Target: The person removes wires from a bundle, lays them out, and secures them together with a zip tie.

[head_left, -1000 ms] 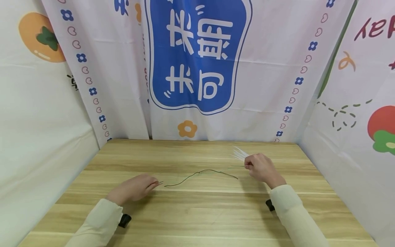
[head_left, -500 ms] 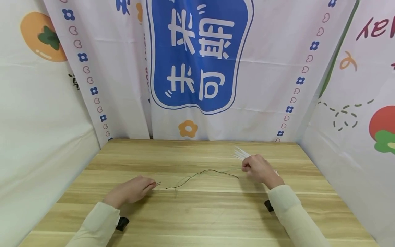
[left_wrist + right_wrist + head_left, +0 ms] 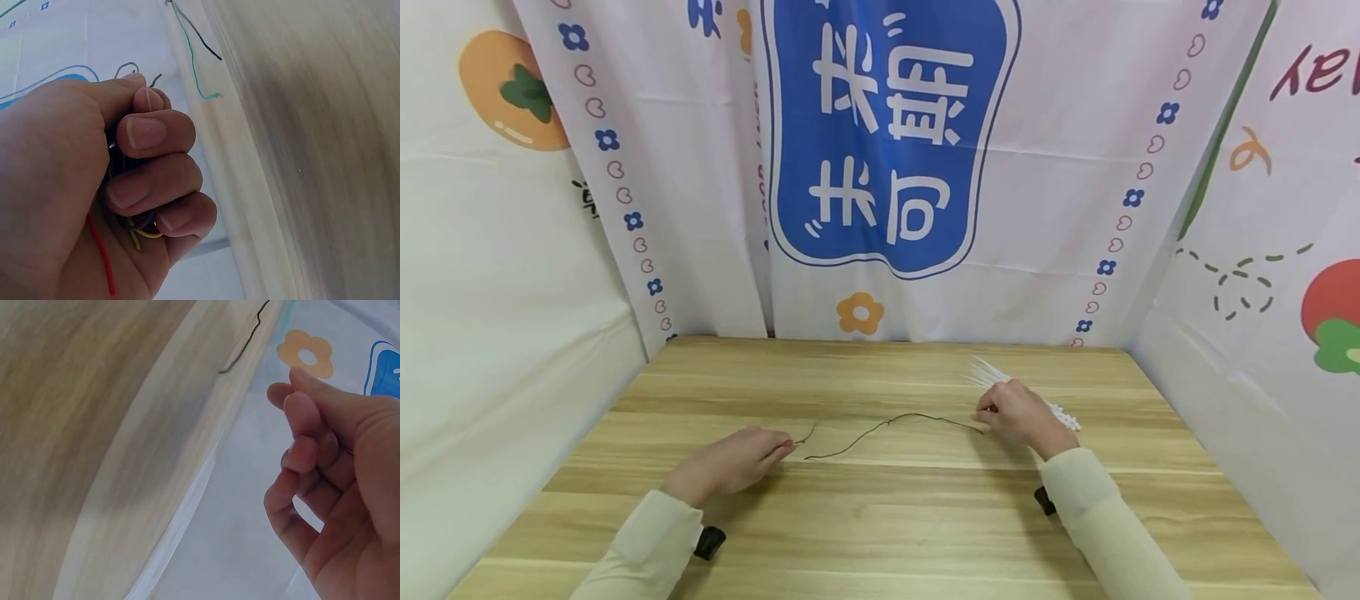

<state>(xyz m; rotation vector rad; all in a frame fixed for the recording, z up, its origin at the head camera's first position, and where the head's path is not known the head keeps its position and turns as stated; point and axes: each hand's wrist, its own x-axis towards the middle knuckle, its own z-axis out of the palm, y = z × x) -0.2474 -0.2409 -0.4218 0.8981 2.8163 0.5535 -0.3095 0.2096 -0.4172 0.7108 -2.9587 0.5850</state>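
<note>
The left grip (image 3: 128, 187) hides much of the bunched wires (image 3: 150, 235); the right grip (image 3: 1018, 412) covers the middle of the white sticks (image 3: 989, 373).

White Chinese characters (image 3: 917, 129) reading 未来可期 stand sideways on the blue panel (image 3: 865, 246) of the back cloth (image 3: 1052, 208). Red lettering (image 3: 1317, 77) on the right cloth (image 3: 1255, 392), cut off at the edge, and a partly hidden black character (image 3: 589, 200) on the left cloth (image 3: 512, 250) are unreadable.

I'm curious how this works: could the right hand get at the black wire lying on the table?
Likely yes: one end of the black wire lies close to the right hand, nothing visible blocks the way, and the hand's fingers appear to hold nothing.
</note>
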